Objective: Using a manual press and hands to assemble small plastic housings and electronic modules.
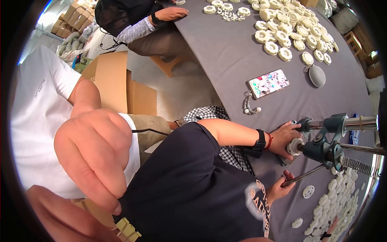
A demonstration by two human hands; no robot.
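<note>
My left hand [281,139], with a black watch and red string at the wrist, reaches to a dark green hand press [326,139]. Its fingers are around a round white plastic part [294,146] at the press head. Closer to my body, my right hand [276,190] is closed round the press's dark metal lever [303,176]. Large in front of the view, a co-worker's hand [92,153] has its fingers bent; the arm comes from a white sleeve. A second bare forearm [68,218] crosses the lower left corner.
White round parts [288,24] are heaped at the far side of the grey-covered table [225,60]; more [330,201] lie beside the press. A phone [269,83] and grey rounded device [317,76] rest between. Another person's hand [171,13] is beyond; cardboard boxes [113,80] stand left.
</note>
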